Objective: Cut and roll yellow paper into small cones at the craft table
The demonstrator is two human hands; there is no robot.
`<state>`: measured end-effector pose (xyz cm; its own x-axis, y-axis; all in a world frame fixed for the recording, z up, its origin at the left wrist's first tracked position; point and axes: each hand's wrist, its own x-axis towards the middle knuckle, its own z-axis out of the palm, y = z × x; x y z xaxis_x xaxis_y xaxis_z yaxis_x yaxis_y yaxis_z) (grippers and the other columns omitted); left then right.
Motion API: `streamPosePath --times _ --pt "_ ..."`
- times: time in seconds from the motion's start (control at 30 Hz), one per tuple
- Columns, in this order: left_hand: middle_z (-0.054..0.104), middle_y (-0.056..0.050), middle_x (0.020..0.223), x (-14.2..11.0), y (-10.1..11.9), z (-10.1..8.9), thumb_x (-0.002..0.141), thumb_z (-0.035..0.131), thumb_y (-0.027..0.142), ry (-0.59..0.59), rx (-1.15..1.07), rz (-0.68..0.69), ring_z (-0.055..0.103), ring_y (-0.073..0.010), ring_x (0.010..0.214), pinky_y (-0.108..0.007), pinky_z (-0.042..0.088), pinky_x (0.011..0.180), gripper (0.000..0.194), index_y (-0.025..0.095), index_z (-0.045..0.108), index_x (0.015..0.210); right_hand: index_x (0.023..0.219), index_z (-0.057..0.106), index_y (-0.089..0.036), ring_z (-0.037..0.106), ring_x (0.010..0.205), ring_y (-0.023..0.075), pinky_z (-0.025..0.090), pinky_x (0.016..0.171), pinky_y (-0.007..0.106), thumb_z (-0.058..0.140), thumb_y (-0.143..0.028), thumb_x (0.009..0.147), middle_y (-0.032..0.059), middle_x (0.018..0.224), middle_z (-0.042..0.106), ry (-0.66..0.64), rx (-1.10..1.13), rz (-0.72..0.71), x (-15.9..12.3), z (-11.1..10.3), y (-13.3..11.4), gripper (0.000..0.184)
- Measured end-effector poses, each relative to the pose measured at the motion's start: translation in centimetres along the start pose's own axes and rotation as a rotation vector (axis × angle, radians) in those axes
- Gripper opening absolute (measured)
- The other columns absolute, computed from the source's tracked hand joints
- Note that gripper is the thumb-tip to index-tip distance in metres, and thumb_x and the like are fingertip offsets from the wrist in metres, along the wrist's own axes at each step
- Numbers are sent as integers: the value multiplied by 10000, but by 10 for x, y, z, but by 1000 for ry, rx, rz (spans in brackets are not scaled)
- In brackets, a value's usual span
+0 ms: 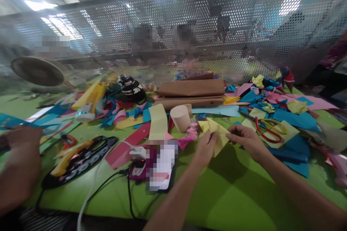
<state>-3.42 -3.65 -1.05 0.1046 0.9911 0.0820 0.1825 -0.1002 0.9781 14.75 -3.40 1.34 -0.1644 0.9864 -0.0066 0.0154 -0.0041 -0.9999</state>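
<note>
Both my hands hold one folded yellow paper [217, 131] just above the green table [233, 191]. My left hand [205, 148] pinches its lower left part with fingers closed. My right hand [245, 138] pinches its right edge between thumb and fingers. Beside the paper stand a beige paper roll [180, 117] and some pink crumpled paper [189, 137]. Red and yellow scissors [268, 128] lie just right of my right hand.
Coloured paper scraps cover the far half of the table, with brown paper rolls [191, 92] at the back. A phone [159, 166] with cables lies left of my arms. Another person's arm [18, 166] reaches in at the left. A perforated metal screen [189, 32] rises behind.
</note>
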Motion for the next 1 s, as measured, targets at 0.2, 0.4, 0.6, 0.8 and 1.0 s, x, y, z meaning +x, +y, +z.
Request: streamPosePath --times 0.2,0.4,0.6,0.8,1.0 --pt "603 -26 855 -3 -1 1 951 530 407 -48 -15 12 539 -171 817 -279 420 751 242 183 578 872 690 661 -188 530 562 122 393 542 262 823 -515 656 -23 606 609 59 -13 31 0 1 -1 366" --pt "639 -39 900 -1 -4 4 934 553 422 -78 -139 -38 575 -175 818 -282 457 727 257 171 601 966 669 656 -190 546 556 130 418 561 272 806 -545 674 -6 595 644 38 -19 37 3 -3 7 386" --pt "658 -52 929 2 -10 6 905 589 475 -95 -276 -71 599 -175 825 -292 474 745 323 162 615 981 779 692 -180 576 636 138 444 621 272 749 -528 752 14 687 674 -79 10 30 6 -10 6 354" --pt "636 -42 847 2 -9 4 935 530 477 -67 -49 35 560 -183 802 -296 451 734 327 167 609 864 757 659 -184 524 616 141 414 595 275 797 -476 679 -20 642 602 -62 -119 -27 5 -6 7 332" --pt "697 -43 912 -2 -3 4 940 488 391 -219 131 131 587 -206 847 -297 457 767 259 197 656 901 723 639 -191 501 650 153 382 606 278 688 -470 800 -13 666 574 -10 -274 -149 6 -3 17 294"
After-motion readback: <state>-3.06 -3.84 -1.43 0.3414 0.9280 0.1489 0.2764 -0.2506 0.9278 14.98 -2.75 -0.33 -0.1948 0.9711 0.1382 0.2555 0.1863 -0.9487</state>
